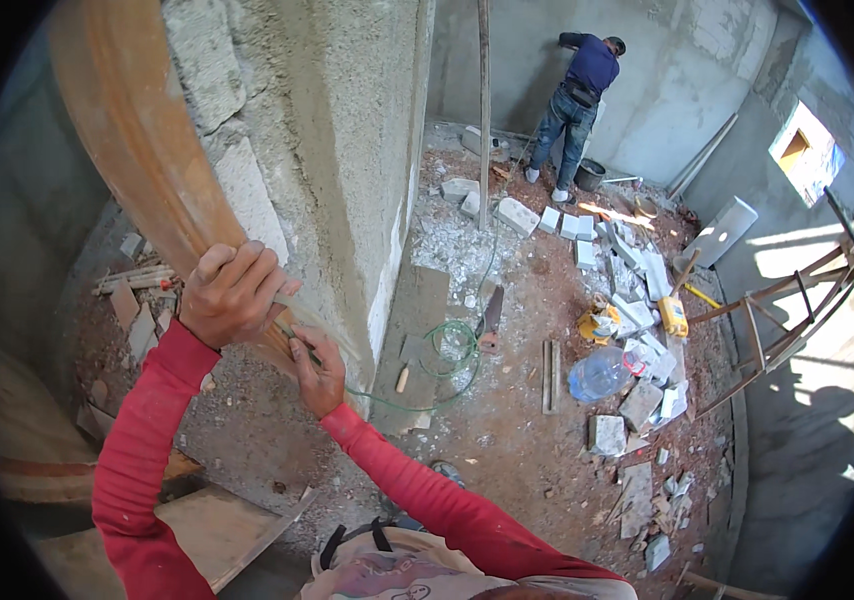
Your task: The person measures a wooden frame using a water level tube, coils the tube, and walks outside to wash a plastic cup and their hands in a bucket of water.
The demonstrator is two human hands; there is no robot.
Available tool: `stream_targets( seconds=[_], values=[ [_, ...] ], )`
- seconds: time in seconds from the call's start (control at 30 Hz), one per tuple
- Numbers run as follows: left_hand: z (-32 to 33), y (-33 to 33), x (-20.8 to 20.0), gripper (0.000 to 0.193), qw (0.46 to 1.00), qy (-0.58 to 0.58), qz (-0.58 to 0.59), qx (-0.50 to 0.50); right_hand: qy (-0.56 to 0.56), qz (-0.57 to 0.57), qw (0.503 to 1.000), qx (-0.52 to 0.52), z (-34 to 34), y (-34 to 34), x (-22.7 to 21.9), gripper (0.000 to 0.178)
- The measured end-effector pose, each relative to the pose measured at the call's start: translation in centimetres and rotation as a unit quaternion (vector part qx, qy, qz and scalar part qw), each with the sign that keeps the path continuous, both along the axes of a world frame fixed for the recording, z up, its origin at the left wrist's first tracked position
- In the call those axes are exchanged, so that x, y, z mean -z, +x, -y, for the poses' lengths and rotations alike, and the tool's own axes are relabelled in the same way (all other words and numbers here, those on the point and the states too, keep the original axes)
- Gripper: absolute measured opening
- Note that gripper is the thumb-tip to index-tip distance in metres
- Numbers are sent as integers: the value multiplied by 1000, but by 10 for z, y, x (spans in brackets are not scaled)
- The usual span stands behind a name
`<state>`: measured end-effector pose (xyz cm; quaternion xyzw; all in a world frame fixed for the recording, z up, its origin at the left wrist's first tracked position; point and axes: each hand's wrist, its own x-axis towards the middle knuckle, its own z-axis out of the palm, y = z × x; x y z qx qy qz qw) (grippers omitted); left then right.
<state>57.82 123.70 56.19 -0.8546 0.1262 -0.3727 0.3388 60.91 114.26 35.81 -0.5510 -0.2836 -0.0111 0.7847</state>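
Note:
A long brown wooden frame board (137, 110) stands against the edge of a rough plastered wall pillar (347, 150). The fingers of my left hand (232, 293) are curled round this board, knuckles up. Just below and to the right, my right hand (318, 372) is closed, thumb and fingers pinched together by the board's lower part. A thin green string (417, 408) runs from my right hand to a loose coil on the floor; the bit inside the fingers is mostly hidden. Pale blurred strips show between the two hands.
Another person (577, 100) works at the far wall beside a black bucket (589, 176). A handsaw (490, 318) lies on the floor. White blocks (607, 436), a water bottle (597, 376) and a yellow jug (673, 316) are at right. A wooden pole (484, 100) stands upright mid-room.

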Motion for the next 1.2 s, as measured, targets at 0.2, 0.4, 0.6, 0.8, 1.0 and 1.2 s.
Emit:
stream_targets(
  seconds=[0.2, 0.4, 0.6, 0.8, 1.0, 1.2],
  values=[
    [-9, -1, 4, 23, 1000, 19, 12, 9, -12, 31, 999, 4, -4, -1, 2, 22],
    [-16, 0, 12, 22, 999, -11, 18, 40, -9, 10, 1000, -28, -7, -1, 11, 16],
    [-17, 0, 18, 24, 998, -15, 37, 46, -21, 17, 999, -32, -7, -1, 12, 17],
    [-20, 5, 21, 29, 997, 0, 64, 43, -21, 19, 999, -22, -9, -1, 14, 19],
    [-22, 3, 21, 27, 996, 32, 70, 45, 19, -6, 999, -33, -11, -2, 16, 20],
    [-14, 1, 14, 22, 997, 30, 59, 36, 21, -2, 999, -28, -3, -2, 0, 17]
  ],
)
